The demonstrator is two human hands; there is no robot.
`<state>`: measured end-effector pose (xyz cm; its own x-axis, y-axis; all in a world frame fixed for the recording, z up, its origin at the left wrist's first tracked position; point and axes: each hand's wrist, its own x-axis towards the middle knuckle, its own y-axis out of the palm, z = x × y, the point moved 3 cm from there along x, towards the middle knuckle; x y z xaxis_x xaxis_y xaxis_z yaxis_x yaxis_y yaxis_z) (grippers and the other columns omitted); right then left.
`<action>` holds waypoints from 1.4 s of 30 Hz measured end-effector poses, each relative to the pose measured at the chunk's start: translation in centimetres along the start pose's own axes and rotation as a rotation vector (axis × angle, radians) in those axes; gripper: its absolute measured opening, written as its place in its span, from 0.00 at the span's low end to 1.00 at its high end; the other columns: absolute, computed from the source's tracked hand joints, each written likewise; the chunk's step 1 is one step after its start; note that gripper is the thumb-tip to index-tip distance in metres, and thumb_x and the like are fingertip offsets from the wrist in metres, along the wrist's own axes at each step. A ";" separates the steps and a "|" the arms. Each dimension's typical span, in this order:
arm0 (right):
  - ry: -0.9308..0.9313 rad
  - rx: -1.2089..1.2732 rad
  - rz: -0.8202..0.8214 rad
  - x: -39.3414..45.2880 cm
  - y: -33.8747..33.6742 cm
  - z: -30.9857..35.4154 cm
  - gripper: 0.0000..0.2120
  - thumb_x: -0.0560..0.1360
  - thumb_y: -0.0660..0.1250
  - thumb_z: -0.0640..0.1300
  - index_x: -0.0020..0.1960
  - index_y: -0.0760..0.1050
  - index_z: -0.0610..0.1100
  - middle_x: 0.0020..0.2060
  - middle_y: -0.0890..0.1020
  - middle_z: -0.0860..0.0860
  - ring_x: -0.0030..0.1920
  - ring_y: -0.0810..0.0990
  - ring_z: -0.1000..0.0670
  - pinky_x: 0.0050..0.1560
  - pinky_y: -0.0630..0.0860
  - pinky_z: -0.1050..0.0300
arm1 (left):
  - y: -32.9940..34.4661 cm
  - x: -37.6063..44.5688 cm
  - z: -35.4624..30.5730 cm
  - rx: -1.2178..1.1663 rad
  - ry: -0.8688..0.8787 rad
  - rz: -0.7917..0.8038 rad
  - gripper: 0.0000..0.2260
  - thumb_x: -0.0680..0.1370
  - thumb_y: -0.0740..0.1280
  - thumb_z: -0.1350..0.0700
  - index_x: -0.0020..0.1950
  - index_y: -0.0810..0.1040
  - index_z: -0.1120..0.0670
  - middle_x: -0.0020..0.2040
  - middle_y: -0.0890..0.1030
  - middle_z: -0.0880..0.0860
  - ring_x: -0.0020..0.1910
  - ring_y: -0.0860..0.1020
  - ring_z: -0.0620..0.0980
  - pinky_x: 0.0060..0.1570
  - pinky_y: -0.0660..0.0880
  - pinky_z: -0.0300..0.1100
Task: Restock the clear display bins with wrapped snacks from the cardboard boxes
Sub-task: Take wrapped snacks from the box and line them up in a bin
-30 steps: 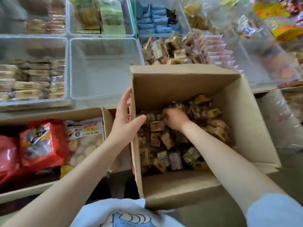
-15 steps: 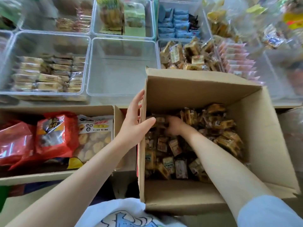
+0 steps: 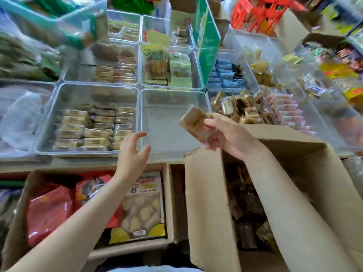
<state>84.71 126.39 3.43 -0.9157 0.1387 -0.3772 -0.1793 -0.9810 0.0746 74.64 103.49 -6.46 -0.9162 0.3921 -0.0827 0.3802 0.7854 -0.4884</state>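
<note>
My right hand (image 3: 225, 134) grips a brown wrapped snack (image 3: 193, 121) and holds it above the right part of an empty clear bin (image 3: 167, 122). The hand has come up out of the open cardboard box (image 3: 206, 193), whose bottom holds several dark wrapped snacks (image 3: 247, 211). My left hand (image 3: 132, 154) hovers in the air with relaxed, loosely curved fingers at the empty bin's front left corner, holding nothing.
A clear bin (image 3: 47, 126) of pale wrapped bars sits to the left. Another clear bin (image 3: 211, 93) to the right holds gold-brown snacks. A second cardboard box (image 3: 169, 203) with red bags and a cookie pack lies below my left arm. More bins stand behind.
My right hand has risen out of the cardboard box with a snack and moved over the empty bin. My left hand has let go of the box's left wall and lifted.
</note>
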 end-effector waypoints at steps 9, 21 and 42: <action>0.117 -0.190 -0.098 18.7 18.2 -1.3 0.07 0.81 0.63 0.39 0.57 0.73 0.48 0.39 0.82 0.47 0.36 0.82 0.47 0.33 0.75 0.57 | -18.7 12.0 16.8 0.593 -0.061 -0.122 0.34 0.77 0.68 0.46 0.78 0.62 0.59 0.77 0.66 0.62 0.76 0.63 0.62 0.73 0.60 0.60; 0.005 -0.884 -0.298 36.5 28.6 -4.9 0.19 0.78 0.62 0.38 0.66 0.75 0.55 0.60 0.75 0.50 0.54 0.77 0.48 0.53 0.75 0.55 | -20.3 13.3 21.8 0.635 -0.084 0.052 0.33 0.81 0.50 0.41 0.83 0.44 0.51 0.83 0.45 0.54 0.82 0.43 0.54 0.79 0.46 0.59; -0.239 -1.392 0.046 30.4 31.0 -7.0 0.20 0.83 0.57 0.47 0.74 0.70 0.51 0.73 0.71 0.50 0.73 0.67 0.46 0.73 0.63 0.44 | -20.6 13.0 21.4 0.748 -0.114 0.066 0.33 0.81 0.52 0.44 0.83 0.44 0.51 0.83 0.46 0.54 0.82 0.45 0.56 0.78 0.49 0.59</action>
<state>53.83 99.24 -12.16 -0.9740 -0.0148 -0.2258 0.2200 -0.2958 -0.9296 52.20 82.17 -16.02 -0.9174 0.3431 -0.2019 0.2849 0.2115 -0.9349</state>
